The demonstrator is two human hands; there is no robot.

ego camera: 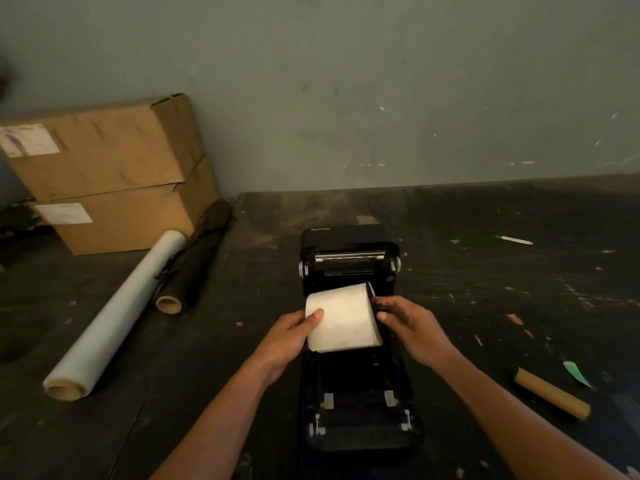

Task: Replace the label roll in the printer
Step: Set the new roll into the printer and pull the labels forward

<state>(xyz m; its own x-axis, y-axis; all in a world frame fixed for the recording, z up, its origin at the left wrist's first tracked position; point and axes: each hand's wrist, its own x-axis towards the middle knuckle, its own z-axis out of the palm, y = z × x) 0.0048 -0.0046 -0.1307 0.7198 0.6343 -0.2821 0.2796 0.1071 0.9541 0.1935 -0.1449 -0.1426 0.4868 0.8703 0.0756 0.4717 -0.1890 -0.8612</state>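
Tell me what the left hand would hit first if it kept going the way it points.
The left hand points right and already grips the white label roll, so it would meet that first.

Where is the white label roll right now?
In the head view, the label roll sits centre frame above the open printer, held between the left hand and right hand.

The label roll [341,318] hides the left hand [294,336] fingers and part of the printer [353,403] bay.

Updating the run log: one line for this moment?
printer open | left hand, right hand hold label roll over bay
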